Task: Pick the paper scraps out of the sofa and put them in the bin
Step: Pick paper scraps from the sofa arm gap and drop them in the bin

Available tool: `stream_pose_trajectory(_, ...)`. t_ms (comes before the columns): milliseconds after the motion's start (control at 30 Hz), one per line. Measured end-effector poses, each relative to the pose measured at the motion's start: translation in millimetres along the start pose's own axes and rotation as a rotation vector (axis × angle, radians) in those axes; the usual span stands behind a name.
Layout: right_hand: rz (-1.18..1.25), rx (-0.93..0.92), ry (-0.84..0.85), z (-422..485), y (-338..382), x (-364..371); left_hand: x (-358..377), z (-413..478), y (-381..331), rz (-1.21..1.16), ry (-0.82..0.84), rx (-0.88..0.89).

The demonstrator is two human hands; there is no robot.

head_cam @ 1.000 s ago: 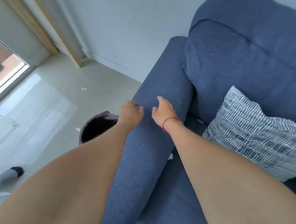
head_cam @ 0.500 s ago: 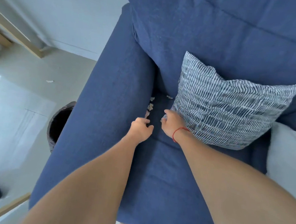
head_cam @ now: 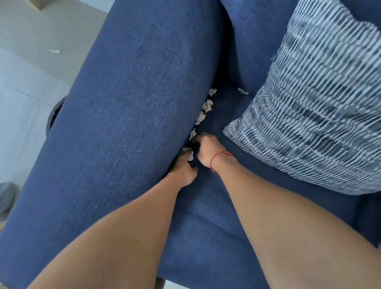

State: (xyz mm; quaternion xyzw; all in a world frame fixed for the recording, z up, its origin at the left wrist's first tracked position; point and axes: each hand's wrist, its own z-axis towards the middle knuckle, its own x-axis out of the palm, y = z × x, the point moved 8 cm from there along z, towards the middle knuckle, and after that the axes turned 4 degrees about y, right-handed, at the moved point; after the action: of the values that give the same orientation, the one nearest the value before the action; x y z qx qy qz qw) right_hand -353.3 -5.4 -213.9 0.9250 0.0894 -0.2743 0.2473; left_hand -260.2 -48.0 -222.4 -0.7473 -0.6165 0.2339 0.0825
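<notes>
A blue sofa (head_cam: 128,122) carries everything. White paper scraps (head_cam: 207,106) lie in a line along the crease between armrest and seat, running away from the hands, the nearest touching the fingertips. A striped cushion (head_cam: 327,104) rests on the seat, right of the hands.

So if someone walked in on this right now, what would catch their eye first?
Probably the line of white paper scraps wedged in the gap between the blue sofa's armrest and seat. Both hands meet at the near end of that line: the left hand at a scrap, the right hand, with a red wrist string, just beside it. The striped cushion fills the right side.
</notes>
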Motion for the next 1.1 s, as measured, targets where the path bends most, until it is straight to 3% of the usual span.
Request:
stream_pose_trajectory(233,-0.202,-0.024,0.104,30,-1,13,4,23,6,0.074,-0.018,-0.012)
stream_pose_trajectory(467,-0.099,0.008,0.103,32,-3,8,0,24,2,0.167,-0.008,-0.051)
stream_pose_trajectory(600,0.17,0.072,-0.05,9,-11,-15,-6,11,-4,0.225,-0.074,-0.108)
stream_pose_trajectory(800,0.419,0.082,-0.409,-50,-17,-85,-37,-37,-62,0.107,-0.263,0.107)
stream_pose_trajectory(1100,0.382,0.063,-0.584,-90,14,-148,-102,-103,-139,-0.043,-0.436,0.369)
